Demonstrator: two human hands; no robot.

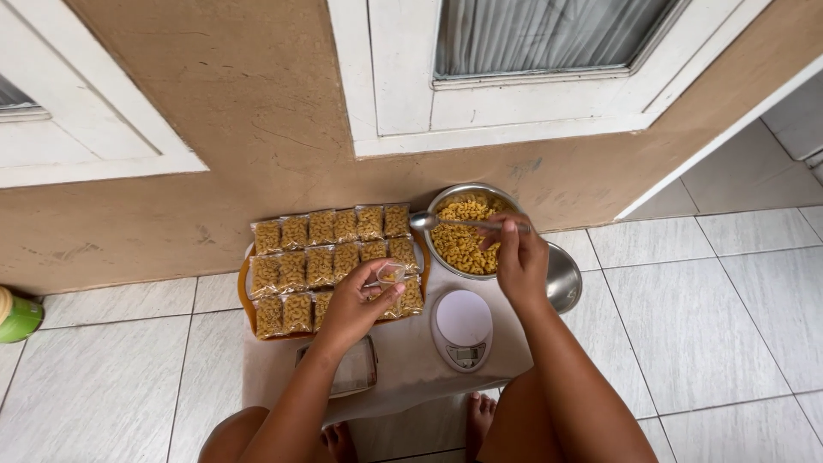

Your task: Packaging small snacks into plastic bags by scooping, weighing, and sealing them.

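Nearest the camera, the person's bare knees and feet (480, 416) frame a white cloth (403, 360) spread on the tiled floor. On it lie a clear lidded box (353, 370) and a round white kitchen scale (463, 328). The left hand (356, 304) is closed around a small clear bag (392, 274), held over an orange tray (243, 287) of filled pasta packets (330, 249). To the right, the right hand (519, 257) pinches a metal spoon (446, 222) above a steel bowl (467, 231) of pasta by the far wall.
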